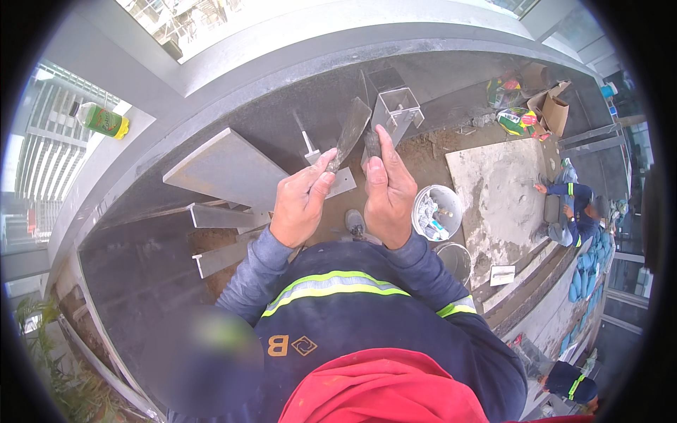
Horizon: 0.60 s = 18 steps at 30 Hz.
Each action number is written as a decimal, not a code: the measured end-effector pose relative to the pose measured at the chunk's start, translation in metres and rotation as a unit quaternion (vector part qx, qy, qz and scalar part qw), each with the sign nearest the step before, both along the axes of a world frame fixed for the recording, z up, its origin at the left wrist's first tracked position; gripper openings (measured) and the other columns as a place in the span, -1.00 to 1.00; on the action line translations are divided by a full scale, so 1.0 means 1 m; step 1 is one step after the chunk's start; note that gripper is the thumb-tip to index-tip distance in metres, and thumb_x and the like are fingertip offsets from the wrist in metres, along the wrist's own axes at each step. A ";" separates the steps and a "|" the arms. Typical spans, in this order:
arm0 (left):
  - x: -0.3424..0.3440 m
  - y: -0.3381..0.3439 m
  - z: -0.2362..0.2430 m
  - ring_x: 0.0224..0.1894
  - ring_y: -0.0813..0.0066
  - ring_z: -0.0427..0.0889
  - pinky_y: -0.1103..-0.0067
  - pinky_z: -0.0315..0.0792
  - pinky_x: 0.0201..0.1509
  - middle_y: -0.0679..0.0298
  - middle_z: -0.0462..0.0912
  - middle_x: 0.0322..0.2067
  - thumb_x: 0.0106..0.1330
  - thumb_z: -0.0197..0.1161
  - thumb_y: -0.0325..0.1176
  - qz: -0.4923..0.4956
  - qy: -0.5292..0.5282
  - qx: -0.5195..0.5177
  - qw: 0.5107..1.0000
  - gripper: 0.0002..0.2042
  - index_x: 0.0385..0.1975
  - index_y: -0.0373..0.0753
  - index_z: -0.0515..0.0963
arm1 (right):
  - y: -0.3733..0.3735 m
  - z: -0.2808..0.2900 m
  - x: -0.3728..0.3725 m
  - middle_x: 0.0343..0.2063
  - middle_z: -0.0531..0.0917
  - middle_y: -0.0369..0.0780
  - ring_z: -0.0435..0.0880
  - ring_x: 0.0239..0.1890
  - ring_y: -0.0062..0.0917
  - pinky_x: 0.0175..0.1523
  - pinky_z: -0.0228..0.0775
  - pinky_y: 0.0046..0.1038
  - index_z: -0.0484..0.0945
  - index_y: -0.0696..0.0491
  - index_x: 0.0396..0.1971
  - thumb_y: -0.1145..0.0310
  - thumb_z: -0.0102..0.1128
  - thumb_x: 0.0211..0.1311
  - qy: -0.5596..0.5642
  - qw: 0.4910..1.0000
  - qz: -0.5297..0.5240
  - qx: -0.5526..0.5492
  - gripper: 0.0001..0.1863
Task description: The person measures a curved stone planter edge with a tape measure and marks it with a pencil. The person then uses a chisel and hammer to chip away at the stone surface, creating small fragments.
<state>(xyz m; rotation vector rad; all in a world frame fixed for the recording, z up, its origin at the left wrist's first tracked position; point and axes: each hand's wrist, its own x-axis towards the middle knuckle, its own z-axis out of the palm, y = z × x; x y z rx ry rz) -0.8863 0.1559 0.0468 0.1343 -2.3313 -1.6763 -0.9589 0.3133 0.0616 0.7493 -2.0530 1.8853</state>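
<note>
Both my hands are raised in front of my chest, side by side. My left hand (300, 203) pinches a long, flat, grey blade-like piece (351, 130), smeared with what looks like mortar and tilted up to the right. My right hand (390, 201) is closed around a shorter dark piece (371, 144), its thumb and forefinger pointing up; most of this piece is hidden by the fingers, and its kind cannot be told. The two pieces stand close together with a narrow gap at the top. Below my right hand is a white bucket (457, 204) with rubbish in it.
Grey metal plates (226, 173) and beams (218, 216) lie at left. A square metal post (398, 113) stands ahead. At right are a mortar-covered board (469, 158), a second bucket (453, 259) and a co-worker (582, 208). A bottle (104, 120) stands on the left ledge.
</note>
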 end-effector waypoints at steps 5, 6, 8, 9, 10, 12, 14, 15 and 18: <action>0.000 -0.002 0.002 -0.48 0.61 0.46 0.61 0.41 -0.35 0.30 0.53 -0.49 0.56 0.09 -0.29 -0.027 -0.055 0.032 0.998 -0.61 0.28 -0.32 0.50 | 0.004 0.002 -0.005 -0.36 0.59 -0.16 0.50 -0.37 -0.55 -0.22 0.41 -0.49 0.44 0.18 0.32 0.44 0.04 0.46 -0.033 0.998 -0.010 0.043 -0.54; 0.000 0.000 0.003 -0.51 0.67 0.41 0.64 0.36 -0.40 0.36 0.50 -0.50 0.58 0.07 -0.27 -0.048 -0.086 0.043 0.994 -0.60 0.30 -0.33 0.49 | 0.005 0.004 -0.003 -0.35 0.59 -0.12 0.53 -0.39 -0.47 -0.22 0.42 -0.46 0.44 0.18 0.31 0.45 0.05 0.45 -0.031 0.999 -0.029 0.031 -0.54; -0.003 0.005 0.006 -0.55 0.73 0.35 0.69 0.26 -0.49 0.41 0.48 -0.50 0.61 0.03 -0.23 -0.001 -0.107 0.049 0.993 -0.57 0.33 -0.36 0.45 | 0.008 0.002 0.002 -0.35 0.60 -0.09 0.55 -0.40 -0.35 -0.22 0.44 -0.40 0.45 0.19 0.29 0.45 0.07 0.43 0.006 0.999 -0.036 0.034 -0.54; -0.005 0.009 0.007 -0.55 0.73 0.36 0.69 0.25 -0.50 0.41 0.47 -0.49 0.61 0.01 -0.22 -0.034 -0.065 0.067 0.995 -0.55 0.34 -0.38 0.43 | 0.011 0.000 0.002 -0.37 0.59 -0.09 0.56 -0.41 -0.34 -0.23 0.43 -0.38 0.45 0.18 0.30 0.44 0.07 0.43 -0.004 0.998 -0.064 0.021 -0.54; -0.006 0.009 0.010 -0.55 0.73 0.36 0.70 0.24 -0.52 0.42 0.46 -0.49 0.62 0.00 -0.20 -0.012 -0.057 0.080 0.995 -0.54 0.34 -0.40 0.41 | 0.012 -0.002 0.003 -0.40 0.58 -0.10 0.56 -0.41 -0.32 -0.25 0.43 -0.35 0.44 0.18 0.30 0.44 0.07 0.43 -0.003 0.999 -0.035 0.022 -0.53; -0.010 0.015 0.010 -0.55 0.75 0.36 0.71 0.23 -0.54 0.42 0.45 -0.49 0.63 -0.01 -0.19 -0.040 -0.061 0.032 0.997 -0.53 0.36 -0.38 0.40 | 0.016 -0.007 0.000 -0.42 0.57 -0.10 0.56 -0.42 -0.33 -0.26 0.43 -0.33 0.43 0.18 0.31 0.43 0.08 0.43 -0.010 0.998 -0.056 0.007 -0.52; -0.016 0.018 0.009 -0.56 0.76 0.36 0.72 0.22 -0.55 0.43 0.44 -0.49 0.63 -0.01 -0.18 -0.052 -0.052 0.010 0.997 -0.53 0.36 -0.37 0.40 | 0.019 -0.012 -0.006 -0.42 0.56 -0.09 0.57 -0.40 -0.28 -0.25 0.42 -0.28 0.42 0.18 0.31 0.40 0.07 0.43 -0.016 0.998 -0.060 0.002 -0.51; -0.018 0.016 0.010 -0.56 0.76 0.35 0.72 0.22 -0.55 0.43 0.44 -0.49 0.63 -0.02 -0.19 -0.065 -0.049 0.009 0.997 -0.54 0.36 -0.37 0.40 | 0.021 -0.014 -0.007 -0.41 0.57 -0.07 0.57 -0.37 -0.23 -0.23 0.42 -0.24 0.42 0.18 0.31 0.37 0.06 0.43 -0.025 0.997 -0.069 -0.003 -0.51; -0.027 0.014 0.013 -0.57 0.76 0.33 0.72 0.21 -0.55 0.43 0.44 -0.50 0.63 -0.02 -0.21 -0.047 -0.066 0.027 0.996 -0.55 0.36 -0.37 0.40 | 0.025 -0.010 -0.009 -0.41 0.57 -0.07 0.57 -0.37 -0.22 -0.21 0.42 -0.23 0.43 0.20 0.30 0.37 0.06 0.43 -0.025 0.998 -0.065 -0.008 -0.51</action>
